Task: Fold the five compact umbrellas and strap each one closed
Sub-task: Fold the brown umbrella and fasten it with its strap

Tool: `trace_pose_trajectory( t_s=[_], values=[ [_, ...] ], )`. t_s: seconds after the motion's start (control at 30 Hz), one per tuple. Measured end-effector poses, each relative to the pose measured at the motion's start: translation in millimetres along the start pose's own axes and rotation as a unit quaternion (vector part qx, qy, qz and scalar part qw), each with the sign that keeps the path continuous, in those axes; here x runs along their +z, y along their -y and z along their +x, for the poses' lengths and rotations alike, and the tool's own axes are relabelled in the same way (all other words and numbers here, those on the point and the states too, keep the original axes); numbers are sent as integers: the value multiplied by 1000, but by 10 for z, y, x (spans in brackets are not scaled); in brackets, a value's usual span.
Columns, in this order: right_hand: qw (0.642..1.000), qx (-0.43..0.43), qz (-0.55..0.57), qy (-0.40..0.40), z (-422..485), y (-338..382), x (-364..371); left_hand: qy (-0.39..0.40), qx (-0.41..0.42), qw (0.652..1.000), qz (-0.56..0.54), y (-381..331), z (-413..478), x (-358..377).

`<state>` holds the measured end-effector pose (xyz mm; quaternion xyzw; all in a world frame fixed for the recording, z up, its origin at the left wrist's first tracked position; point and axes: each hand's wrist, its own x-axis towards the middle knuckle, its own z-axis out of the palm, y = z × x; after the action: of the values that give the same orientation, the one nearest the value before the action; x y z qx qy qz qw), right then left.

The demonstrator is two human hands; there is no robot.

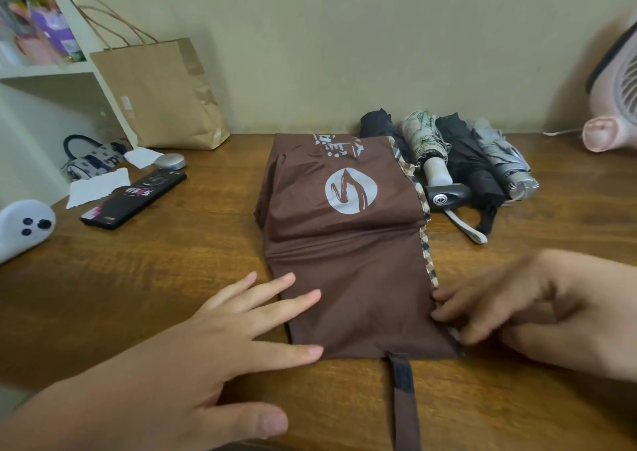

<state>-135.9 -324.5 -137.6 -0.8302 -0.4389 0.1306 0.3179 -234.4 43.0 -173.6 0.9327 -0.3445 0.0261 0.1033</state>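
In the head view, a brown umbrella (348, 244) lies flat on the desk (172, 278), mid-desk, running from the back edge toward the near edge. Its canopy is folded into a broad panel with a white round logo on top and plaid trim down its right side. Its strap (405, 392) trails from the near end of the canopy to the desk's near edge.

The left hand (206, 354) lies palm down with its fingers (293, 300) straight and spread, resting on the canopy's near left corner and gripping nothing. The right hand (517, 306) is at the canopy's right edge with bent fingers touching the trim; blur hides whether they pinch it.

Four folded umbrellas lie side by side at the back edge, just right of the brown one: a black one (377, 123), a cream one (425, 137), a second black one (472, 164) and a grey one (506, 161).

At the back left corner stands a paper bag (165, 95). Nearer, a phone (134, 199) lies beside a tissue (98, 187). A fan (617, 82) stands at the right edge
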Motion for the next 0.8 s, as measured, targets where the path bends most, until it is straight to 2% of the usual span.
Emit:
trace_pose_trajectory(
  t_s=[0.07,0.13,0.2,0.23,0.3,0.33,0.43,0.53,0.67,0.73,0.8],
  values=[
    [994,-6,75,-78,67,184,-88,-97,-10,993,-69,-15,31,-68],
    [978,16,91,-186,222,164,-238,-231,-112,956,-141,-39,176,-219],
    [944,77,124,-295,449,94,-395,-356,-242,883,-188,10,448,-362],
    [926,118,152,-325,566,79,-452,-394,-294,841,-227,59,606,-416],
    [899,181,218,-334,805,94,-494,-422,-351,772,-320,169,886,-526],
    [894,200,244,-319,909,85,-490,-423,-360,754,-351,217,992,-568],
    [874,229,312,-295,1126,64,-403,-403,-374,750,-368,261,1167,-613],
    [849,223,363,-314,1243,54,-355,-397,-385,755,-353,245,1246,-602],
    [825,165,439,-315,1196,70,-383,-425,-349,706,-446,150,1220,-638],
    [837,138,436,-301,1071,120,-384,-409,-301,701,-501,45,1104,-622],
    [882,140,343,-291,897,188,-340,-371,-287,737,-487,-76,949,-556]
  ],
)
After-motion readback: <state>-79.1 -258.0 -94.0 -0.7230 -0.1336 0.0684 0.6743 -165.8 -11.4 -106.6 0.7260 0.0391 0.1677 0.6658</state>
